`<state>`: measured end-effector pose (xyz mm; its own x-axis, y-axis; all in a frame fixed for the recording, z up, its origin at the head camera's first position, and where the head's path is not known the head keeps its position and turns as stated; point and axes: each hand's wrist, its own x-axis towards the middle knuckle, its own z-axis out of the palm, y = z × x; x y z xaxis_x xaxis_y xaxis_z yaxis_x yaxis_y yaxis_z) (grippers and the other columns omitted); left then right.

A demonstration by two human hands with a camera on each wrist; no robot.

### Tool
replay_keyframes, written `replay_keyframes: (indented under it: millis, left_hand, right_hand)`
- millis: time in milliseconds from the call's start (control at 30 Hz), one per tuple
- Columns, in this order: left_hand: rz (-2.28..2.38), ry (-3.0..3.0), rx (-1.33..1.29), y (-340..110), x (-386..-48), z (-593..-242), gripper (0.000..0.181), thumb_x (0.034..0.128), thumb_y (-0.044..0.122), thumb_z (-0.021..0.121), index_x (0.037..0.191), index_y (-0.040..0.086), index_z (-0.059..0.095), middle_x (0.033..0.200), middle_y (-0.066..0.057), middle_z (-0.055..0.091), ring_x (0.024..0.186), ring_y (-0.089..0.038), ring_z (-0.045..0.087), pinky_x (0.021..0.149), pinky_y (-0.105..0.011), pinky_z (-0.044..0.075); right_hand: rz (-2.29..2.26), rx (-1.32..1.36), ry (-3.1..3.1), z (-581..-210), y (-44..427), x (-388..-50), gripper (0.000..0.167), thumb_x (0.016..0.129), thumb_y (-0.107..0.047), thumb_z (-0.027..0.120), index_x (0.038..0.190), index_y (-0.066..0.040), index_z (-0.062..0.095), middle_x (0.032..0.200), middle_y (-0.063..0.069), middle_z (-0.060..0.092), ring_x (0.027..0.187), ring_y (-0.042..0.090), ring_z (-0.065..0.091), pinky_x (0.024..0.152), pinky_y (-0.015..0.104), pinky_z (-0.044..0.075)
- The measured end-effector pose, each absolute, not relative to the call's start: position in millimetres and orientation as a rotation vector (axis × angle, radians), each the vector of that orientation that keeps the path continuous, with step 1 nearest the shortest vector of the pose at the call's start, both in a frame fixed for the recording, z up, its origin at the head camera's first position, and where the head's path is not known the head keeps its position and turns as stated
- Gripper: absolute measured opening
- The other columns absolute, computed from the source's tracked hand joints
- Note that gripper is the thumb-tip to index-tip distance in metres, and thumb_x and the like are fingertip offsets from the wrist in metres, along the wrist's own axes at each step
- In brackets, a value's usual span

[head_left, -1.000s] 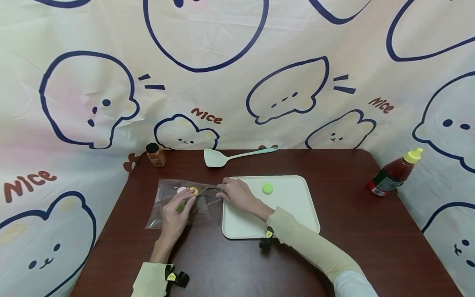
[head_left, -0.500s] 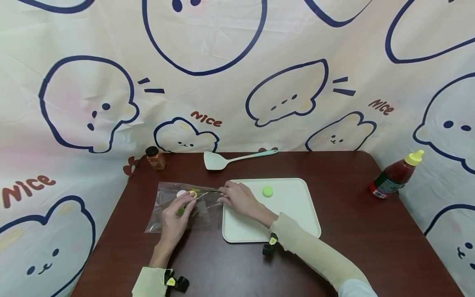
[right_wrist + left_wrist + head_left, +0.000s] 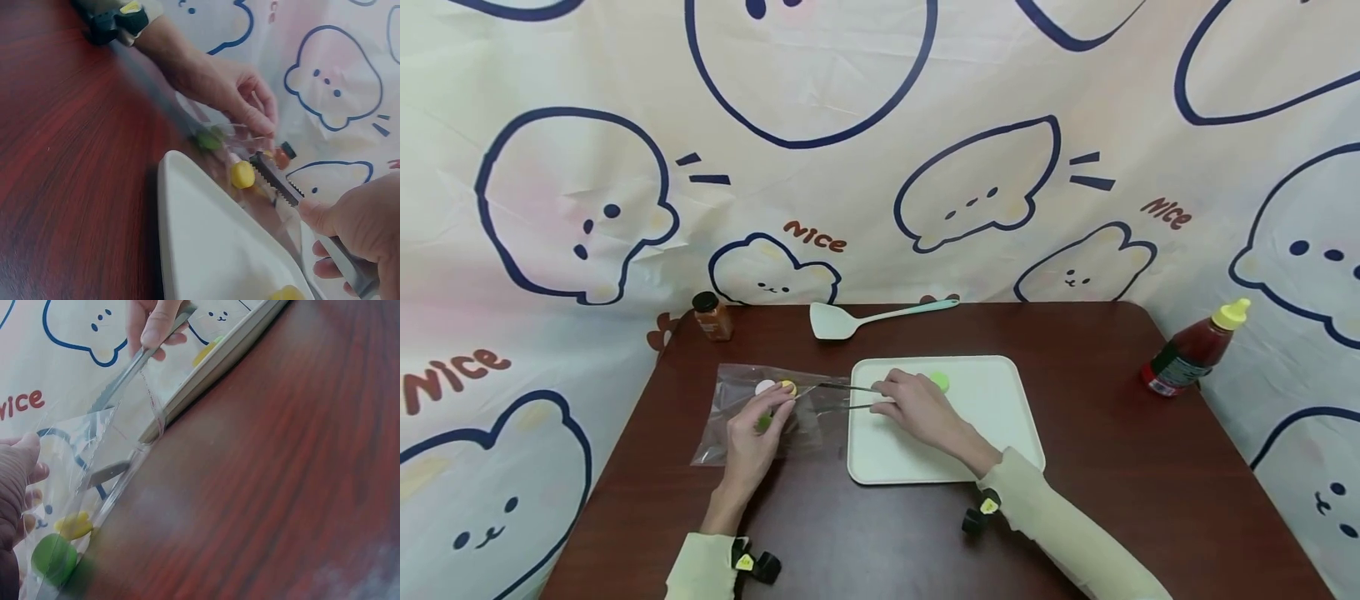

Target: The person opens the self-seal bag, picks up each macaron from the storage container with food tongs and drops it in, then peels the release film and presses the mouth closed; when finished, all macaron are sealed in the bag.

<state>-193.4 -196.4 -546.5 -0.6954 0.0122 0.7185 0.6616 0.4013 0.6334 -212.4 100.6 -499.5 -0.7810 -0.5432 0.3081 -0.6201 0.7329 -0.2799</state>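
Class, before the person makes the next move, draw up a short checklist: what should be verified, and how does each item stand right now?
1. Bag steadied: ok; the left hand holds the plastic bag.
2. Tongs held: ok; the right hand grips the tongs.
3. Piece caught: not ok; the tongs' arms stand apart, with no piece seen between them.
4. Tips free of the bag's film: cannot tell; they overlap the clear plastic.
5. Pieces in the bag: ok; white, yellow and green ones show.
6. Tray steady: ok, apparently; it lies flat on the table.
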Motion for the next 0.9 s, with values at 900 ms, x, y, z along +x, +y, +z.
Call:
replay_keyframes:
  millis: [900]
  left_hand:
    - [-1.275,-2.025,-0.542,-192.6,-193.0,-547.7,0.024,0.0802,-0.021,0.077,0.096,-0.004,0.078,0.107,-0.024,0.076,0.108,-0.049,0.069,0.107,-0.017,0.047]
  right_hand:
    - [0.822,0.858,-2.670,-495.4,146.9,-198.6,0.033,0.098,-0.032,0.076,0.125,-0.013,0.074,0.106,-0.003,0.068,0.075,0.004,0.054,0.061,0.020,0.047]
